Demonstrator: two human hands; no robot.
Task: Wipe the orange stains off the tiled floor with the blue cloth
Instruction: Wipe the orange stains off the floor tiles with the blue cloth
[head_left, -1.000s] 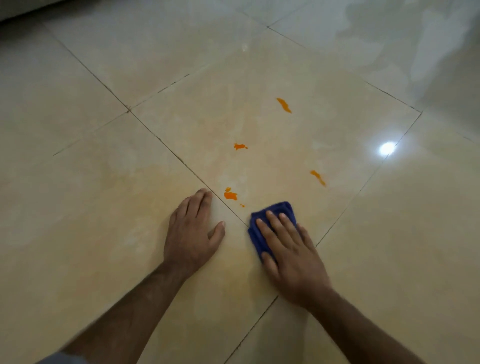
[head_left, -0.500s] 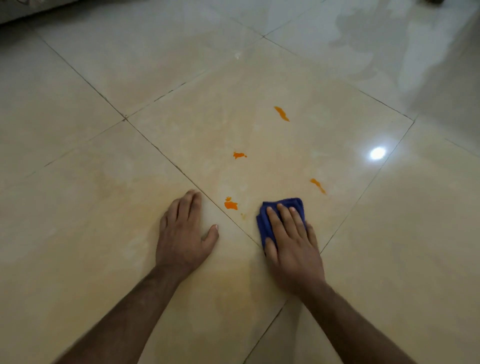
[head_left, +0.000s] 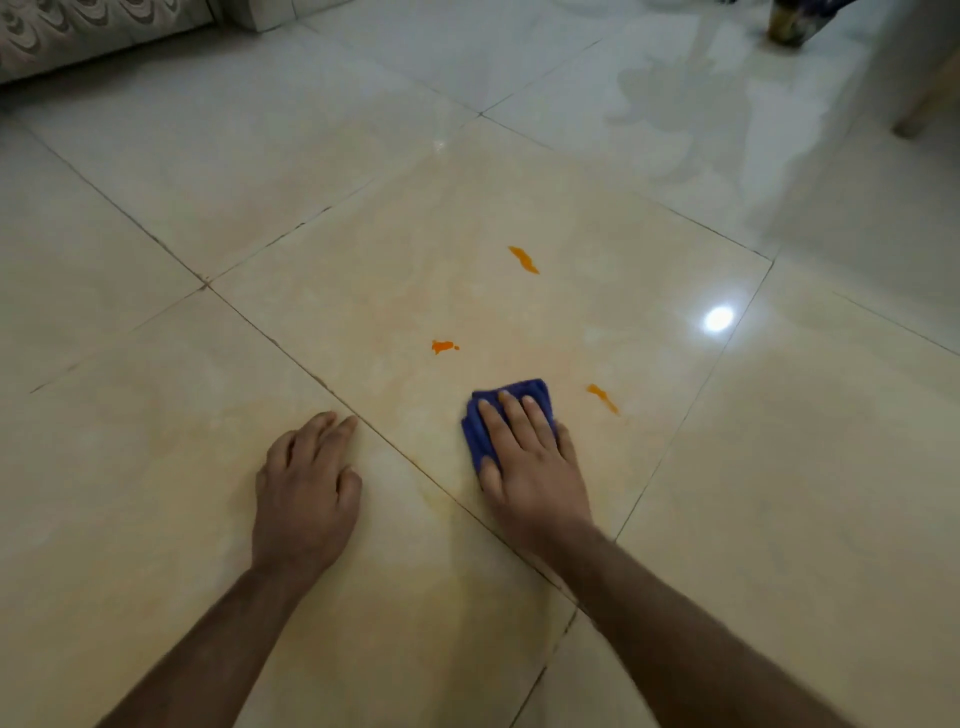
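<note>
Two bare forearms reach onto a glossy cream tiled floor (head_left: 156, 493). The left hand (head_left: 304, 493) lies flat at 7 o'clock, fingers loosely together, gripping nothing. At 5 o'clock the right hand (head_left: 530, 462) presses a small folded dark blue cloth (head_left: 524, 392) flat against the tile, fingers spread over it. Just beyond the cloth, three wet orange smears: one streak (head_left: 602, 397) at 3 o'clock, a blot (head_left: 442, 346) at 11 o'clock, and a farther streak (head_left: 523, 259) at 12 o'clock.
</note>
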